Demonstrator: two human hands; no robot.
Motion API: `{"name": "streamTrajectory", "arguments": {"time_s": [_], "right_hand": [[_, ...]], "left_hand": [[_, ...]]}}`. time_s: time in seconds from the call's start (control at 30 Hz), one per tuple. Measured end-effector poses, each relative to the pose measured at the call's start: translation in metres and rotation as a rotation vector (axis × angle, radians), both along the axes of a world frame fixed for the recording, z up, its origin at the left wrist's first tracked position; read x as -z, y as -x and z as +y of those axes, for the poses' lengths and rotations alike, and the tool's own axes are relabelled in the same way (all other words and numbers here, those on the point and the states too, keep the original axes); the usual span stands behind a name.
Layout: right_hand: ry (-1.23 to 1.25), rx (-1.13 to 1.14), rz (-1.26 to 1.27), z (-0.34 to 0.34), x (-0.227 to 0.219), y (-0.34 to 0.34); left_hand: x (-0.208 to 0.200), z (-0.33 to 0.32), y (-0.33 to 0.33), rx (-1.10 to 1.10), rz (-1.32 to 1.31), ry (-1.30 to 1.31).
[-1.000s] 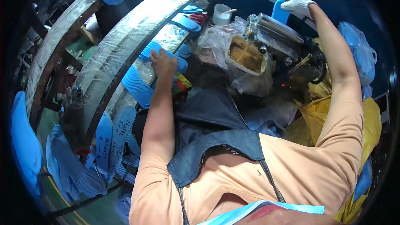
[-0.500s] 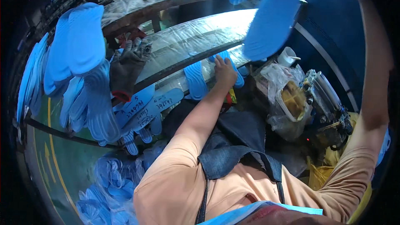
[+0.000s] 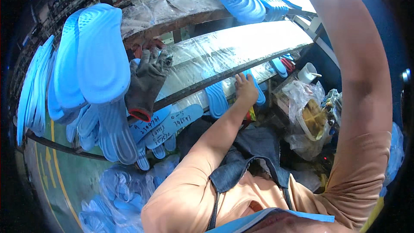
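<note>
My left hand [image 3: 246,89] reaches to the lower shelf, its fingers stretched out and resting against a blue insole [image 3: 259,91]. Another blue insole [image 3: 217,100] hangs over the shelf edge just left of it. My right arm [image 3: 362,56] stretches up at the right, and its hand is beyond the top edge of the picture. To the left of that arm, a blue insole with curved ridges [image 3: 241,4] hangs over the front of the top shelf [image 3: 172,4], overlapping wavy-ridged insoles [image 3: 269,2].
Blue insoles [image 3: 103,56] hang in stacks at the left beside a dark glove [image 3: 146,82]. Marked insoles [image 3: 179,118] lie below the middle shelf [image 3: 233,43]. Bagged insoles [image 3: 118,190] sit lower left. A white cup [image 3: 307,73] and plastic-wrapped container [image 3: 315,118] stand at right.
The large blue insole raised at the upper right is gone from there; a ridged insole now shows over the top shelf. My right arm swung inward and up. My left hand stays on the lower shelf.
</note>
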State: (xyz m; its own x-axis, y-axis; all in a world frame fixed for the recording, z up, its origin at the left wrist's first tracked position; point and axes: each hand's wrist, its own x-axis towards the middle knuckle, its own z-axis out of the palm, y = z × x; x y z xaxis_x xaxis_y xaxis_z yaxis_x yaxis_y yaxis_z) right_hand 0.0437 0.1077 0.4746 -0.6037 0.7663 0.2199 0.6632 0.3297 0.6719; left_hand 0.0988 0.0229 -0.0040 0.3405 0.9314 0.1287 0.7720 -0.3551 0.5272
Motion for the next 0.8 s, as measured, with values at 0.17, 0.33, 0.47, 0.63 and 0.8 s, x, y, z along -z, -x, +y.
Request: {"name": "streamTrajectory", "arguments": {"time_s": [0.17, 0.33, 0.47, 0.63, 0.8], "right_hand": [[0.051, 0.188, -0.004, 0.008, 0.014, 0.017], [0.089, 0.249, -0.318, 0.089, 0.000, -0.029], [0.811, 0.273, 1.450, 0.012, -0.007, -0.023], [0.672, -0.164, 0.920, -0.089, -0.004, -0.103], [0.116, 0.261, 0.382, -0.251, 0.004, -0.175]], "left_hand": [[-0.006, 0.003, 0.015, 0.008, -0.057, 0.018], [-0.004, 0.004, -0.004, 0.063, -0.068, 0.028], [-0.015, 0.006, 0.014, -0.034, -0.082, 0.145], [-0.006, 0.023, -0.001, 0.077, -0.317, 0.005], [-0.091, -0.041, 0.013, 0.917, -1.523, 1.264]]}}
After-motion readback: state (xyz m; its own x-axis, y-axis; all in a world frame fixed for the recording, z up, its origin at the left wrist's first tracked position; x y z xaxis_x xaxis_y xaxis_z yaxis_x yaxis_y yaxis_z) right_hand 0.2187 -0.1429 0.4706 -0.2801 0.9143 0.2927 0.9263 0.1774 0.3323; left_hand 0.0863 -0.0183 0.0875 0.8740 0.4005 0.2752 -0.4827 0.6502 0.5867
